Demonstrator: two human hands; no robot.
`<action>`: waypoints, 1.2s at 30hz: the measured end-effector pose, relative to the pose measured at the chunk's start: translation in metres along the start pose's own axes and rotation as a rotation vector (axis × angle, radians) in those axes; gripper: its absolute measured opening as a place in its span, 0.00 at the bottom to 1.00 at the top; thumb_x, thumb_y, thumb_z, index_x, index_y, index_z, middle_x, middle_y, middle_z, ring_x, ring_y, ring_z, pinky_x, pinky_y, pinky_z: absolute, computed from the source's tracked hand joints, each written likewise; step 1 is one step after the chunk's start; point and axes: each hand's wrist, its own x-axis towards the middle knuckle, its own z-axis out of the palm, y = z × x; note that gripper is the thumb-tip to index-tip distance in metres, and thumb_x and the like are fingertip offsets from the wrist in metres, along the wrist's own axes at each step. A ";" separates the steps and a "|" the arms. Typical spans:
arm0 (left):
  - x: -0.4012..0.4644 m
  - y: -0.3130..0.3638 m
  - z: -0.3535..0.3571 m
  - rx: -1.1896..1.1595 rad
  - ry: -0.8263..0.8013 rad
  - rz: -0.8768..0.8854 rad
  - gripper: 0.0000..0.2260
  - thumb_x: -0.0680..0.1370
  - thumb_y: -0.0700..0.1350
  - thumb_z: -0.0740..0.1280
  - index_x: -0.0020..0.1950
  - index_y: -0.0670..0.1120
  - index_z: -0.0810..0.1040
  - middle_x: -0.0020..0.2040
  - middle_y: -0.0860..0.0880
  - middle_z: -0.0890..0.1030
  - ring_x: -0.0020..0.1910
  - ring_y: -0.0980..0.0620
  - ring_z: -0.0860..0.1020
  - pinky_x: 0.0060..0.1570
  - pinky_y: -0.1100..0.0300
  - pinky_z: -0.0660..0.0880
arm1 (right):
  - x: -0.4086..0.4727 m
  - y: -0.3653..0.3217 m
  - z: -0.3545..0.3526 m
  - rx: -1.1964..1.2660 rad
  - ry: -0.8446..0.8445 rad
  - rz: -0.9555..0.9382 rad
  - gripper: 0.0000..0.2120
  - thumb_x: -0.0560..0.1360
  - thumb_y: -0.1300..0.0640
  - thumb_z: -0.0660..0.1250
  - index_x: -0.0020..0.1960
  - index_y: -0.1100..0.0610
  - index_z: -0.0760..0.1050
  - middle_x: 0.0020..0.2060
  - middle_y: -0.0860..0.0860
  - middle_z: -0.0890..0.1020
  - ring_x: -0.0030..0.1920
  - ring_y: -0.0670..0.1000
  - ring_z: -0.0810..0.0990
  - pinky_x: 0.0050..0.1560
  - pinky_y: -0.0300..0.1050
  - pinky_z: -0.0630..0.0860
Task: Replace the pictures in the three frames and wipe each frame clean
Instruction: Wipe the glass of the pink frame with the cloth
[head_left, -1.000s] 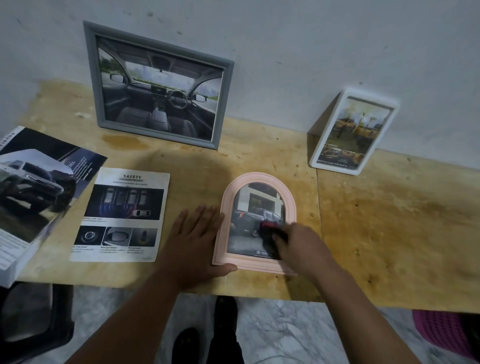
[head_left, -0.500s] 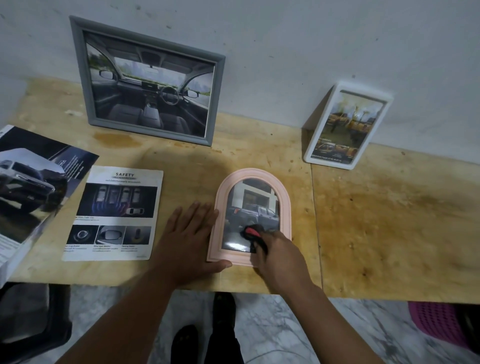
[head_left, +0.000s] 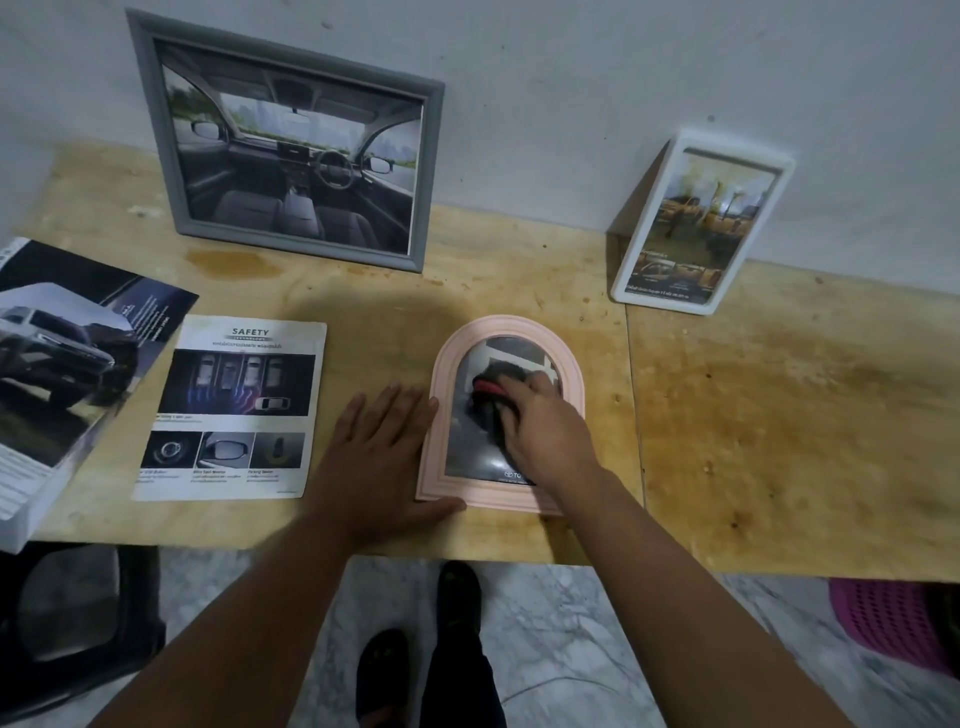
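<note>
One pink arched frame (head_left: 503, 415), arch wallward.

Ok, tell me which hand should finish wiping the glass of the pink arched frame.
Right. The right hand already holds the dark cloth on the glass of the pink arched frame, while the left hand lies flat beside the frame's left edge, likely steadying it.

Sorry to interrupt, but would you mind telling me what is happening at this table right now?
A person is wiping the pink arched frame, which lies flat on the wooden table. The right hand rubs a dark cloth over its glass, while the left hand rests flat beside it, thumb at the bottom edge. A grey frame and a white frame lean against the wall, each holding a picture.
</note>
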 end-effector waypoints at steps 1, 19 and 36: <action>0.000 0.000 0.000 0.004 0.004 0.000 0.51 0.73 0.82 0.51 0.85 0.47 0.56 0.85 0.45 0.56 0.84 0.44 0.51 0.80 0.37 0.52 | -0.005 0.000 0.004 0.014 -0.005 -0.026 0.19 0.82 0.54 0.61 0.73 0.49 0.73 0.60 0.55 0.76 0.52 0.60 0.80 0.48 0.54 0.81; 0.001 0.000 0.002 0.008 -0.008 -0.003 0.51 0.73 0.81 0.51 0.85 0.47 0.58 0.85 0.45 0.56 0.85 0.45 0.50 0.80 0.37 0.53 | -0.038 -0.028 -0.006 0.236 -0.284 -0.147 0.15 0.83 0.53 0.62 0.66 0.46 0.80 0.56 0.50 0.82 0.51 0.53 0.82 0.51 0.46 0.78; 0.000 -0.001 0.001 0.001 -0.007 -0.004 0.52 0.72 0.82 0.51 0.85 0.48 0.55 0.85 0.46 0.55 0.85 0.44 0.50 0.80 0.36 0.53 | 0.039 0.015 -0.038 -0.295 -0.085 0.069 0.19 0.82 0.54 0.60 0.73 0.48 0.71 0.58 0.55 0.73 0.46 0.61 0.81 0.40 0.48 0.74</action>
